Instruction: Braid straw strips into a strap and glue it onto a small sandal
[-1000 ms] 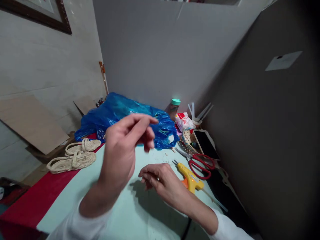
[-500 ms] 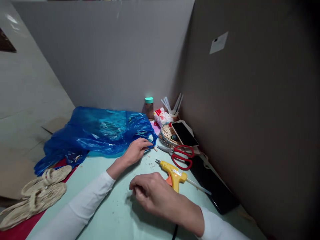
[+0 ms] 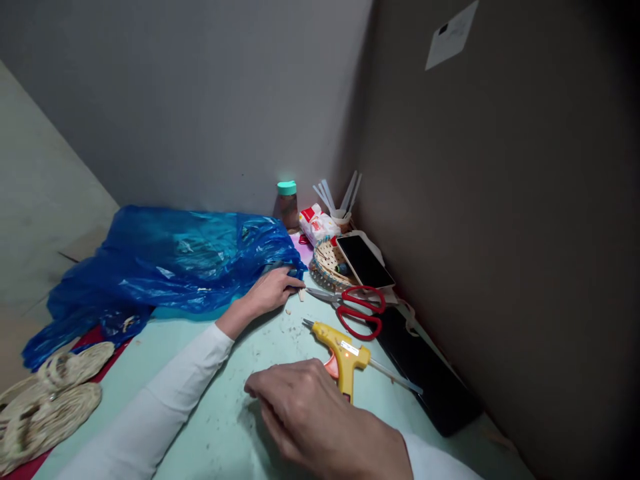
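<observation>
My left hand (image 3: 269,291) reaches to the right edge of a blue plastic bag (image 3: 200,260), its index finger stretched toward a small pale scrap (image 3: 301,295) by the scissors' tip. Its other fingers are partly hidden at the bag. My right hand (image 3: 310,417) hovers lower over the table, fingers curled together; what they hold, if anything, is hidden. Just beyond it lies a yellow glue gun (image 3: 340,347) with a clear glue stick in its back. Red-handled scissors (image 3: 357,310) rest behind the glue gun.
Woven sandals (image 3: 65,400) lie at the left. At the back stand a jar (image 3: 289,207) with a green lid, a red-and-white packet (image 3: 319,225) and a cup of glue sticks (image 3: 341,217). A phone (image 3: 365,260) leans on a woven basket (image 3: 325,270); a black slab (image 3: 430,380) lies right.
The view has shifted, and most things appear farther left. My left hand's fingers are now at the bag's edge beside the scrap. My right hand stays curled near the glue gun.
</observation>
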Demonstrator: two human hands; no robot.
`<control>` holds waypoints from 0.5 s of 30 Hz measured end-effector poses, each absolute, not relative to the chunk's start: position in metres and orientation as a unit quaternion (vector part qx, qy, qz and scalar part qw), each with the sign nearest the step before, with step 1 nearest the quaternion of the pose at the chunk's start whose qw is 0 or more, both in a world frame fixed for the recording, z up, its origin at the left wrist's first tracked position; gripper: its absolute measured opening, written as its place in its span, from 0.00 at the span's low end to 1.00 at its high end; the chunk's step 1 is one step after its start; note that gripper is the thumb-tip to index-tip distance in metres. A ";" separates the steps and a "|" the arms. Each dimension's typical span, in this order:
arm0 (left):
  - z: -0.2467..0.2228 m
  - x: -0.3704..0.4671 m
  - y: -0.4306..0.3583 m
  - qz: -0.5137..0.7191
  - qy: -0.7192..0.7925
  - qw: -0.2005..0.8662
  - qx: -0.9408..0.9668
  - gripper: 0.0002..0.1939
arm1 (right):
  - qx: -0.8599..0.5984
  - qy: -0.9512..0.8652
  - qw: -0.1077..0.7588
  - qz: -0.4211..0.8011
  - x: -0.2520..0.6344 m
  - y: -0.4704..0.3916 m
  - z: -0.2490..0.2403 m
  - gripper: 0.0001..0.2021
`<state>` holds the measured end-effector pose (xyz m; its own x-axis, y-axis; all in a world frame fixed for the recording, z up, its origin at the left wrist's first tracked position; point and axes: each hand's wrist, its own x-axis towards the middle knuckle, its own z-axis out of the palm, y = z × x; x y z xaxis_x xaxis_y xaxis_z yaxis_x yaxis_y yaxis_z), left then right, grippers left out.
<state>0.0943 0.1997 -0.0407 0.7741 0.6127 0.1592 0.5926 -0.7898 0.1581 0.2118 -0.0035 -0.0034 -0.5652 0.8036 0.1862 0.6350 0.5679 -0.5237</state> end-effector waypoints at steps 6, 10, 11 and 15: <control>-0.037 0.088 0.197 0.131 0.304 0.062 0.942 0.11 | -0.418 -0.860 0.221 0.189 0.212 -0.003 -0.013 0.07; -0.033 0.085 0.194 0.178 0.318 0.069 0.929 0.08 | -0.415 -0.855 0.252 0.179 0.211 -0.003 -0.015 0.06; -0.031 0.083 0.193 0.192 0.324 0.069 0.924 0.08 | -0.419 -0.851 0.263 0.178 0.211 -0.004 -0.015 0.05; -0.018 0.069 0.190 0.255 0.356 0.059 0.897 0.10 | -0.426 -0.822 0.331 0.183 0.211 -0.007 -0.018 0.07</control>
<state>0.0688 0.1898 -0.0182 0.6168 0.6681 0.4162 0.6083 -0.7401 0.2866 0.2107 -0.0071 -0.0179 -0.4186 0.8207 0.3889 0.5790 0.5711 -0.5819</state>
